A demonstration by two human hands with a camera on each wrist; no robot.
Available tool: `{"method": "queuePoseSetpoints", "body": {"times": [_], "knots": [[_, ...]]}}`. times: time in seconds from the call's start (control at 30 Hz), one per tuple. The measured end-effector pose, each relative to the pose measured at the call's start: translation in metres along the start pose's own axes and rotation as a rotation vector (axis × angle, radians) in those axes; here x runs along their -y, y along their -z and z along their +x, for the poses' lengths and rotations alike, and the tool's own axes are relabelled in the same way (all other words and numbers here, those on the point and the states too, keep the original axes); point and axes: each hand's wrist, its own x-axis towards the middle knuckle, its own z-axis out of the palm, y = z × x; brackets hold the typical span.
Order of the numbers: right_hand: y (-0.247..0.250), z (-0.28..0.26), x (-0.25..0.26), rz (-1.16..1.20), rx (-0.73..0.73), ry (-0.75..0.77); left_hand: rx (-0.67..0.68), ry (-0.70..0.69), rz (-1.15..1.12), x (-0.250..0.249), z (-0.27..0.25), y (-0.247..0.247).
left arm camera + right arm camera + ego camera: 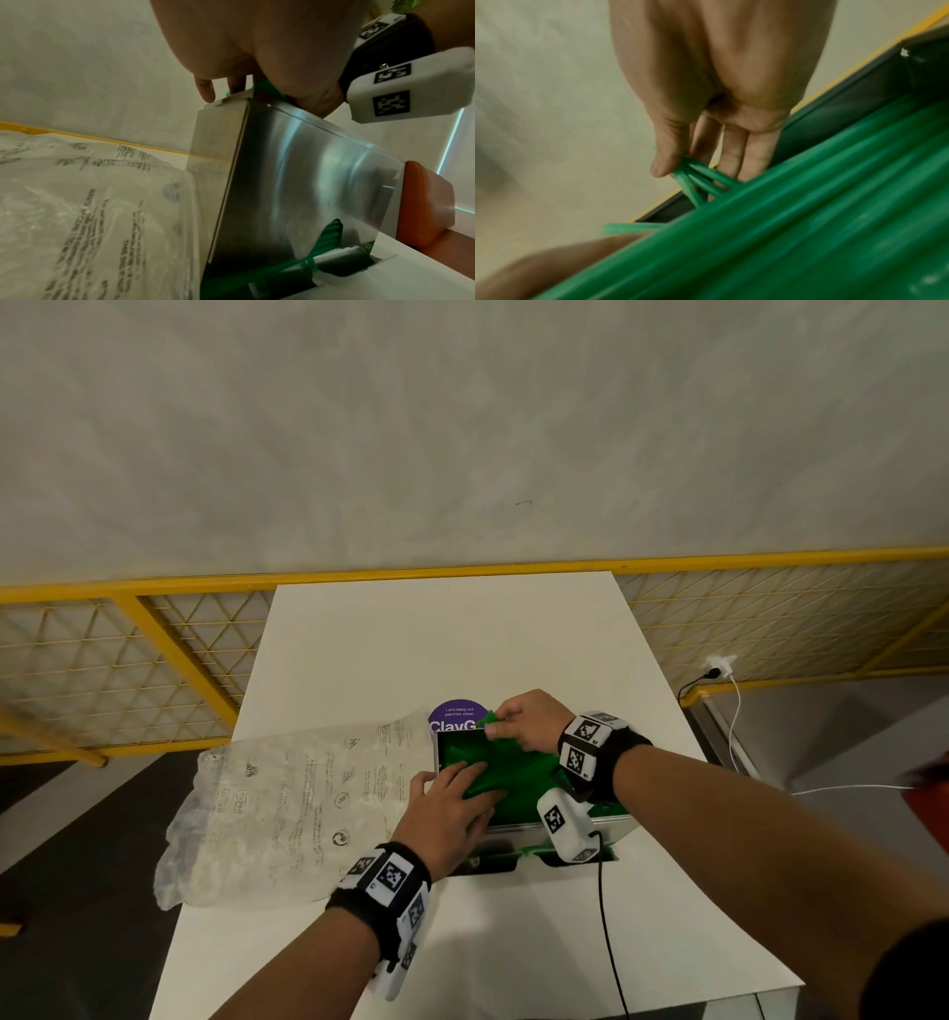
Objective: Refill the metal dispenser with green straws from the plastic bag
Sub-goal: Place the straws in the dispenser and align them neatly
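Observation:
The metal dispenser (606, 821) stands open on the white table (462, 639), filled with green straws (524, 778). My left hand (457, 798) lies flat on the straws with straight fingers, pressing them down at the dispenser's left side (295, 172). My right hand (518, 719) is at the far left corner and pinches a few straw ends (695, 178) between thumb and fingers. The plastic bag (287, 809) lies flat and crumpled to the left of the dispenser (90, 203). Straws also show at the dispenser's bottom outlet (329, 233).
A purple round sticker (457, 713) sits on the table behind the dispenser. A black cable (608, 932) runs from my right wrist over the table's near edge. A yellow mesh fence (154, 649) borders the far side. An orange padded object (426, 203) stands right of the dispenser.

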Motion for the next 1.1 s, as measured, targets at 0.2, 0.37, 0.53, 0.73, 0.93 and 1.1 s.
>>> {"method": "queuePoseSetpoints", "body": {"times": [0.2, 0.37, 0.53, 0.73, 0.93, 1.1], "knots": [[0.017, -0.003, 0.007, 0.045, -0.119, 0.045, -0.21, -0.034, -0.032, 0.007, 0.001, -0.003], [0.028, -0.009, 0.005, 0.063, -0.176, 0.088, -0.167, 0.072, -0.086, 0.005, 0.003, 0.0], [0.043, -0.027, 0.017, 0.312, -0.208, 0.178, 0.341, 0.153, 0.096, 0.004, 0.01, 0.002], [0.072, -0.057, 0.046, 0.429, -0.308, 0.366, 0.291, 0.202, -0.004, -0.004, 0.018, 0.02], [0.059, -0.094, 0.069, 0.171, -0.247, 0.528, -0.132, 0.236, -0.554, -0.024, 0.035, 0.061], [0.029, -0.091, 0.066, -0.048, -0.134, 0.544, -0.124, 0.304, -0.791, -0.031, 0.056, 0.067]]}}
